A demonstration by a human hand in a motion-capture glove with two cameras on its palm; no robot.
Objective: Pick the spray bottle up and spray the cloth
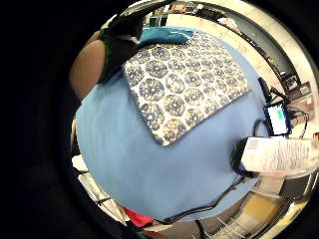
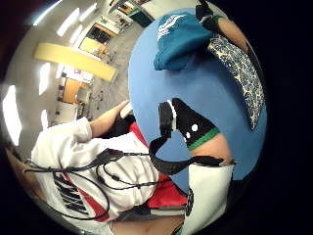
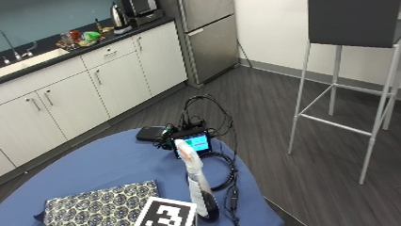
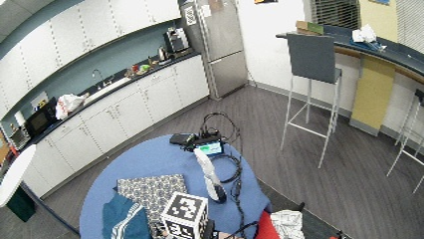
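A tall white spray bottle [image 3: 196, 181] with a dark base stands upright on the round blue table [image 3: 94, 165], near its right edge. It shows again in the wide outside view [image 4: 209, 177] and beside the palm [image 1: 281, 157]. The blue-and-white patterned cloth [image 3: 103, 207] lies flat just left of the bottle [image 4: 156, 191] and spreads under the palm [image 1: 184, 84]. My gloved right hand [image 2: 188, 125] hovers over the table close to the bottle, thumb stretched out, holding nothing. One of its fingers [image 1: 112, 47] reaches over the cloth's corner. In the outside view the hand is hidden.
A small lit screen [image 3: 197, 141] with black cables [image 3: 225, 174] and a black box [image 3: 150, 134] sit behind the bottle. A teal garment [image 4: 126, 221] lies beside the cloth. A person in a white shirt [image 2: 83, 181] is at the table's edge.
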